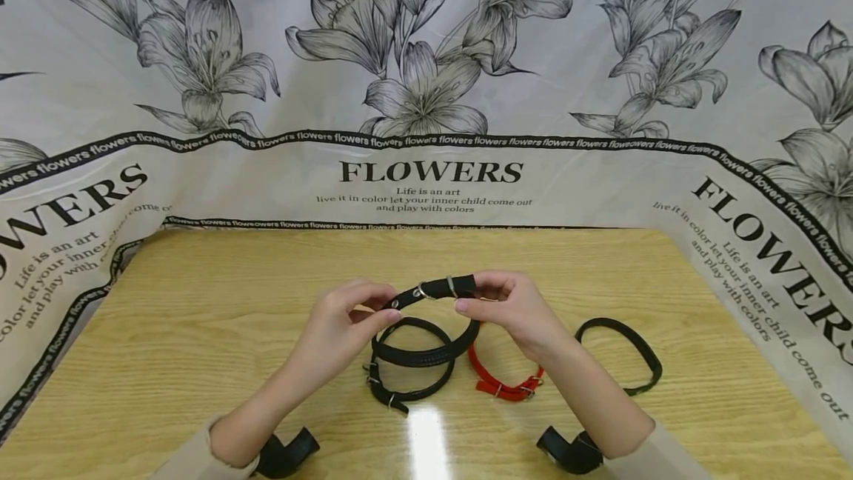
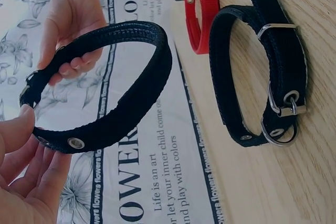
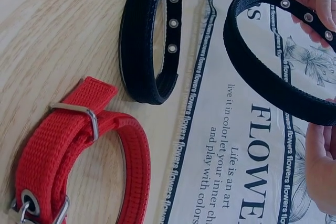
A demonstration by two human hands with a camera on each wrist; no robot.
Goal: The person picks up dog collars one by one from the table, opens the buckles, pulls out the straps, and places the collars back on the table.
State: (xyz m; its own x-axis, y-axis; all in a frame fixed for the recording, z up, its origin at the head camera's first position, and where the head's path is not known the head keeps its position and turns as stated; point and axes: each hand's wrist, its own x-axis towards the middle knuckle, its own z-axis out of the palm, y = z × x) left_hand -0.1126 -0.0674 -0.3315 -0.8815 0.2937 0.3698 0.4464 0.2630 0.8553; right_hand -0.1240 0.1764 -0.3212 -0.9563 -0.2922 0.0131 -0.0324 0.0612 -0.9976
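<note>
Both hands hold up a black dog collar (image 1: 440,289), buckled into a loop, over the table. My left hand (image 1: 343,321) pinches it between thumb and fingers near a metal eyelet. At the other end of the top strap, my right hand (image 1: 516,310) grips the strap by its squared tip, beside a metal keeper loop. The collar's padded lower part hangs below. Several eyelets line the strap in the right wrist view. Behind and below it, a second black collar (image 2: 286,51) with a silver buckle and D-ring stands on its edge on the table.
A red collar (image 3: 134,156) with a metal buckle lies right of the second black collar. Farther right is a dark collar (image 1: 640,343). The wooden table (image 1: 266,258) meets a flower-printed cloth (image 1: 426,184) at the back and sides. Black wrist gear (image 1: 289,454) shows near the left sleeve.
</note>
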